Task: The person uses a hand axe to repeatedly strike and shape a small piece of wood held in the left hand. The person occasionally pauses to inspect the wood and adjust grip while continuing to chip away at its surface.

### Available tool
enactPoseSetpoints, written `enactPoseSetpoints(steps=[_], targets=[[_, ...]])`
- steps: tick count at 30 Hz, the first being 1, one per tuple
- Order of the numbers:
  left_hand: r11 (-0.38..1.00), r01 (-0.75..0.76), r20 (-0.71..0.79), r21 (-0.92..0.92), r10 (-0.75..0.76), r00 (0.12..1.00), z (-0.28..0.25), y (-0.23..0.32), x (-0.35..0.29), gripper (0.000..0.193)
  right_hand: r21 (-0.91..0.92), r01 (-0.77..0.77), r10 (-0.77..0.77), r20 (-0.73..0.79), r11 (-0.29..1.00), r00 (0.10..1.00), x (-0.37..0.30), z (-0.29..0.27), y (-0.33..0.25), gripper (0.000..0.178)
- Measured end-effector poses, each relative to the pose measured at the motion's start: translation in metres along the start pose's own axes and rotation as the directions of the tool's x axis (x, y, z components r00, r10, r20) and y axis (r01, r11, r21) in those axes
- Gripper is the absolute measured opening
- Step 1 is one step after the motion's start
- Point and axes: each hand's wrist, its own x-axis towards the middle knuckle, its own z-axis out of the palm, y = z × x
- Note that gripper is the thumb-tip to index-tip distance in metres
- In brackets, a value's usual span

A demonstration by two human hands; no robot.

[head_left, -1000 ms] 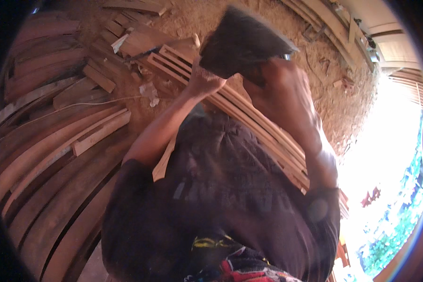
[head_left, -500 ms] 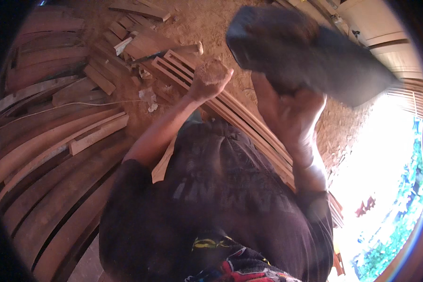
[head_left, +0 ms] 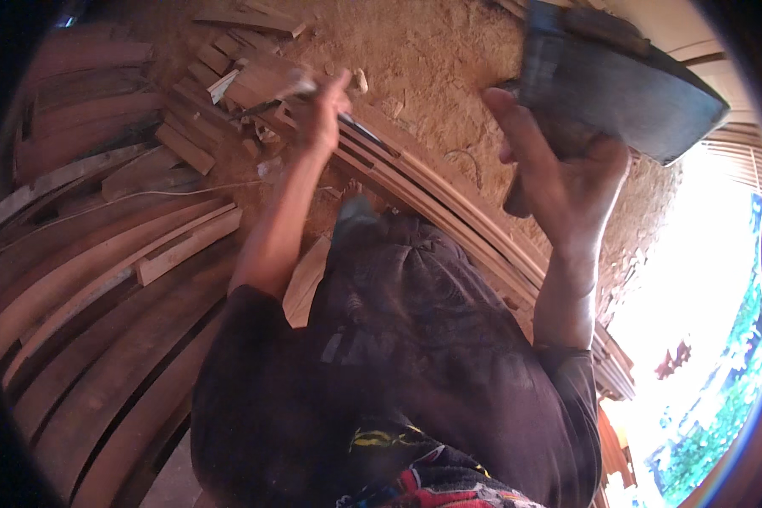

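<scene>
My left hand (head_left: 317, 123) is partly blurred, with one finger raised, above a bundle of long slotted wooden strips (head_left: 449, 199). It grips a slim metal tool (head_left: 361, 129), chisel-like in shape, whose shiny length slants over the strips. To the right, my right hand (head_left: 571, 173) is raised, its fingers wrapped under a large dark block-shaped tool (head_left: 622, 93). This tool has a broad flat side, a tapering right end and a raised rounded part on top. The part inside my palm is hidden, so its exact kind is unclear.
Long curved-looking planks (head_left: 135, 339) are stacked on the left. Wood offcuts (head_left: 254, 72) lie jumbled at the far left on the brown dirt floor (head_left: 436, 63). A pale board (head_left: 307, 284) lies beside my left forearm. Bright daylight and foliage (head_left: 711, 440) show at right.
My left hand has moved left and away from me, and the slim metal tool now shows. My right hand has shifted right with the dark block-shaped tool, which has turned and looks sharper.
</scene>
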Motion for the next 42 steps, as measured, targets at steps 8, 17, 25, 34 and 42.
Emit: enactPoseSetpoints(steps=[8, 17, 25, 34, 42], targets=[[0.91, -0.327, 0.196, 0.253, 0.283, 0.939, 0.047, 0.078, -0.023, 0.041, -0.084, -0.16, 0.162, 0.011, 0.983, 0.987, 0.002, -0.015, 0.022, 0.023], [0.786, -0.427, 0.245, 0.446, 0.352, 0.903, 0.046, 0.035, -0.018, 0.023, -0.142, 0.005, 0.023, 0.195, 0.99, 0.98, 0.015, 0.004, 0.064, 0.023], [0.004, -0.77, 0.626, 0.638, 0.579, 0.522, 0.034, 0.022, -0.023, 0.018, 0.105, 0.233, -0.242, 0.087, 0.967, 0.966, 0.029, 0.028, 0.015, 0.019], [0.656, -0.648, 0.422, 0.386, 0.499, 0.757, 0.036, 0.022, -0.034, 0.013, -0.283, 0.291, -0.118, 0.499, 0.914, 0.858, 0.025, 0.041, 0.05, 0.03], [0.52, -0.562, 0.504, 0.643, 0.265, 0.822, 0.014, -0.025, -0.014, 0.021, -0.4, 0.377, -0.153, 0.49, 0.836, 0.858, -0.003, 0.051, 0.064, 0.022]])
